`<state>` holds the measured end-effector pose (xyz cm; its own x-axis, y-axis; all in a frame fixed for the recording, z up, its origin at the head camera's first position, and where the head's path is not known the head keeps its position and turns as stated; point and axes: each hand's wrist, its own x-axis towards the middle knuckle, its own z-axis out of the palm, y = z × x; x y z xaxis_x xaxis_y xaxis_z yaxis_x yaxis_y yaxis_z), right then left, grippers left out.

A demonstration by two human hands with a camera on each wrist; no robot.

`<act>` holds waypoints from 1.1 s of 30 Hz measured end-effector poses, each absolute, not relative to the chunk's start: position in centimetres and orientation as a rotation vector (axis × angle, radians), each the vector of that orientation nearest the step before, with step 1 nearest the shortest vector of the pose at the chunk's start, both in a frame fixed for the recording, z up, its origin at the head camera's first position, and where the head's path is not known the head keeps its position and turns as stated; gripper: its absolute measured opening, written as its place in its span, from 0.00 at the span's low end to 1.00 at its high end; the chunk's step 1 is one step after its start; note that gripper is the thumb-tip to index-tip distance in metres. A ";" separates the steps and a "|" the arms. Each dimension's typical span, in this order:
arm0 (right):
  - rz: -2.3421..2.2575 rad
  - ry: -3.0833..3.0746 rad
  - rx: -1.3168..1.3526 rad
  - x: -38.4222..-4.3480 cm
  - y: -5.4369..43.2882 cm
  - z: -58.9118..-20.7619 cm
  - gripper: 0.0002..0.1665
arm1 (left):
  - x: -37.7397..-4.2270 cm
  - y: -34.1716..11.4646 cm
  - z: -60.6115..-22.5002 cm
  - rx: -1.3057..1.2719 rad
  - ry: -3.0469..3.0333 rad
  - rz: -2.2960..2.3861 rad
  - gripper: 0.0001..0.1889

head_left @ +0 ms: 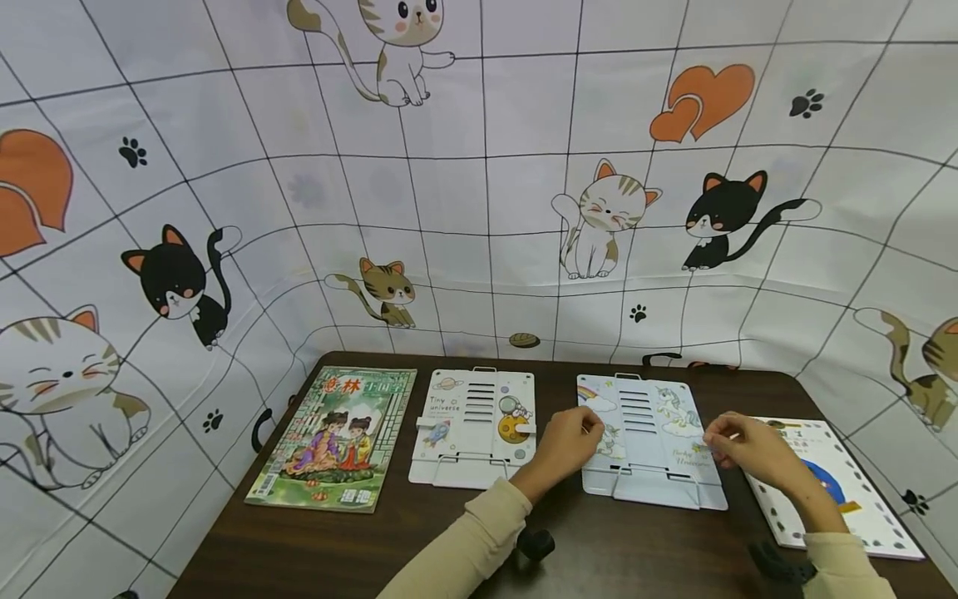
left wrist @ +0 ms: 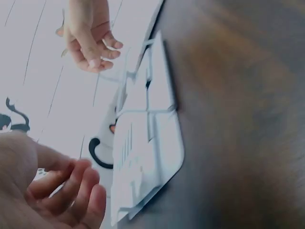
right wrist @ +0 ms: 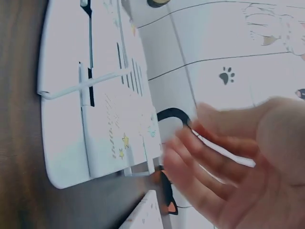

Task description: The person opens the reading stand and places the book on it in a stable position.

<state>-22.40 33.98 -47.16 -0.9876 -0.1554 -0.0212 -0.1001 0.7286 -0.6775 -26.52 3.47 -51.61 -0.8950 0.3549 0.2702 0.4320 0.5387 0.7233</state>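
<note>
Nearest: my right forearm (head_left: 814,501) crosses over white book (head_left: 871,507); lowering it could nudge book. Front wire (right wrist: 66,88) of unicorn stand (head_left: 642,445), sitting on dark bench (head_left: 314,549), could snag low reach. Left grip (head_left: 565,445), right grip (head_left: 752,449): empty, fingers loosely bent, at opposite edges; uneven push might skew stand. Far: cat-print curtain (head_left: 524,208), which hard shove could hit.

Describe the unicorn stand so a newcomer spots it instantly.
On the dark table, in the head view, look between the left hand and right hand: the unicorn stand is the white, slotted board. Its rainbow and unicorn print set it apart from the planet stand to its left, lettered "Tiny universe".
</note>
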 end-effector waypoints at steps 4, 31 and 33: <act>-0.950 3.020 -0.069 -24.4 34.1 -47.8 0.15 | -27.8 3.6 -51.5 -0.528 -2.732 -1.212 0.09; -0.980 3.033 0.189 -27.0 32.7 -50.9 0.25 | -30.2 4.0 -54.2 -0.385 -2.638 -1.592 0.19; -0.998 3.046 0.205 -27.0 32.7 -50.8 0.24 | -30.8 4.1 -54.6 -0.366 -2.629 -1.630 0.22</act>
<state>-26.96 32.74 -50.81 -0.9894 0.1425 0.0268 0.0990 0.7989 -0.5932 -30.79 4.15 -54.64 -0.9721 0.1840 0.1457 0.2123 0.4248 0.8800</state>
